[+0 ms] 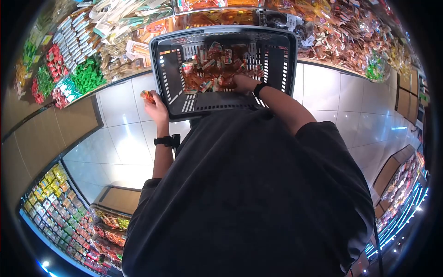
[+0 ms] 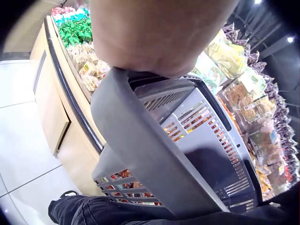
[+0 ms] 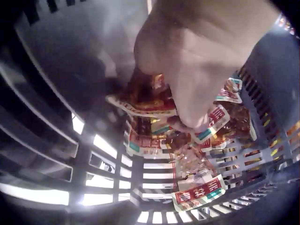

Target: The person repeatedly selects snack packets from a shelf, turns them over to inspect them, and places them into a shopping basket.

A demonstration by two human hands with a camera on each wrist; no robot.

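Note:
My left hand (image 1: 157,110) is outside the left side of a grey plastic basket (image 1: 153,60), its fingers and thumb gripping a small orange-red snack packet (image 1: 147,96). In the left wrist view the left hand (image 2: 150,42) covers the top, its fingers out of sight. My right hand (image 1: 243,84) reaches down into the basket among several loose packets (image 1: 214,64) with clear, red and white wrapping. The right wrist view shows the right hand (image 3: 192,79) pinching a dark-red snack packet (image 3: 150,101) above others, one packet (image 3: 199,193) lying on the slotted bottom.
Beyond the basket runs a display counter heaped with wrapped snacks, including green packets (image 1: 88,76) on the left and brown bagged goods (image 1: 337,39) on the right. White floor tiles (image 1: 124,138) surround me. A product shelf (image 1: 60,217) stands behind at the lower left.

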